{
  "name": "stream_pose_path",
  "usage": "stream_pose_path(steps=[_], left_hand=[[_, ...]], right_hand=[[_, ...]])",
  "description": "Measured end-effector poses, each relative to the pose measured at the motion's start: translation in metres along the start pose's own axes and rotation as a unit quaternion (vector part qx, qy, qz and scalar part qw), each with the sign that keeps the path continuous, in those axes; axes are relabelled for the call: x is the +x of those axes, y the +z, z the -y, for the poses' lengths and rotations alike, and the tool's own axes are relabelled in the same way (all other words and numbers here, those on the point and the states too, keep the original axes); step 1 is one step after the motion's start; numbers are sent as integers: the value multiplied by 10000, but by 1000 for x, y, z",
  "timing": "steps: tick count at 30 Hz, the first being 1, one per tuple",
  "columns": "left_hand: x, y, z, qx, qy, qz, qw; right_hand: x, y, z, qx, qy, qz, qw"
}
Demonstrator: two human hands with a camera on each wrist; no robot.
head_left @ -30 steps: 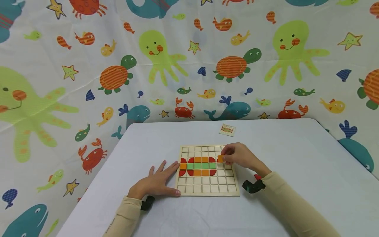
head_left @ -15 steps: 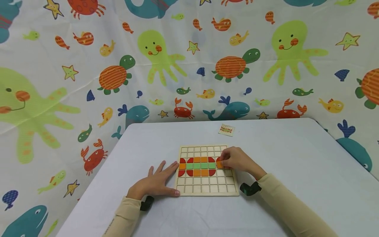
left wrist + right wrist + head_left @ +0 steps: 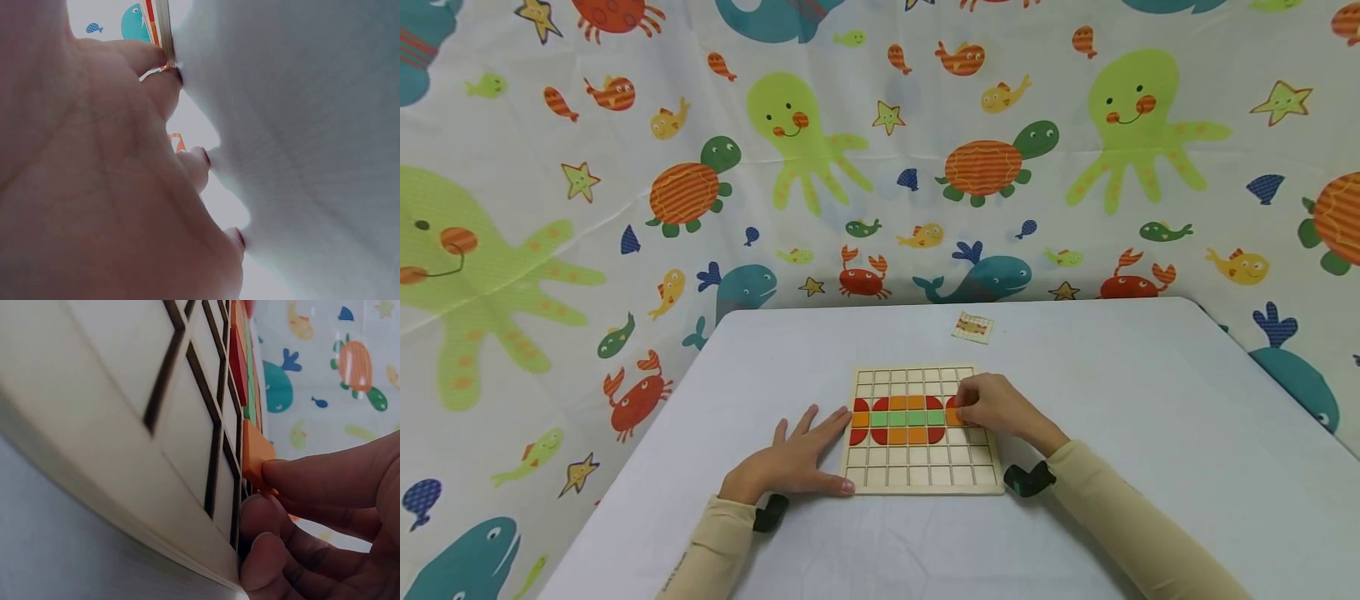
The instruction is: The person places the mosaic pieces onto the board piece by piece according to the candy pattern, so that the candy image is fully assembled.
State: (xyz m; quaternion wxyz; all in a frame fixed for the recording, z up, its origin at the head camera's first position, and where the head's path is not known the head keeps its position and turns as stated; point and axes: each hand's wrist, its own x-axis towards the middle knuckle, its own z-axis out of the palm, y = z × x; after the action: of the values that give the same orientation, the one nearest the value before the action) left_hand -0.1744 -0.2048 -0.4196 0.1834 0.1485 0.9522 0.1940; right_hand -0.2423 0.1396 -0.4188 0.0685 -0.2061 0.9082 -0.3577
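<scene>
A wooden grid board (image 3: 925,477) lies on the table, with red, orange and green tiles set in three of its rows. My right hand (image 3: 1003,406) pinches an orange square tile (image 3: 255,453) at the right end of the green row, just below a red rounded tile (image 3: 951,402). In the right wrist view the tile sits tilted at its cell, thumb on its face. My left hand (image 3: 793,460) is spread flat on the table, its index finger and thumb touching the board's left edge. The left wrist view shows the palm and fingertips (image 3: 201,156) resting on the white cloth.
A small printed card (image 3: 972,327) with a grid picture lies behind the board. White cloth covers the table (image 3: 805,358). A curtain (image 3: 880,150) with sea animals hangs behind it.
My right hand has brought the orange tile from the red tile's row nearer to me and slightly left, down to the green row. My left hand has stayed in place.
</scene>
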Motion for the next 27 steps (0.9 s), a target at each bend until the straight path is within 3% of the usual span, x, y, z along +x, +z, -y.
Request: stream_pose_path(steps=[18,27], left_hand=[[-1,-1,1,-17,39,-11,10000],[1,0,2,-33,-6,13,10000]], right_hand=[[-1,7,1,-374,-139,-179,9990],[-8,-8,2,-101,-337,-1,9994]])
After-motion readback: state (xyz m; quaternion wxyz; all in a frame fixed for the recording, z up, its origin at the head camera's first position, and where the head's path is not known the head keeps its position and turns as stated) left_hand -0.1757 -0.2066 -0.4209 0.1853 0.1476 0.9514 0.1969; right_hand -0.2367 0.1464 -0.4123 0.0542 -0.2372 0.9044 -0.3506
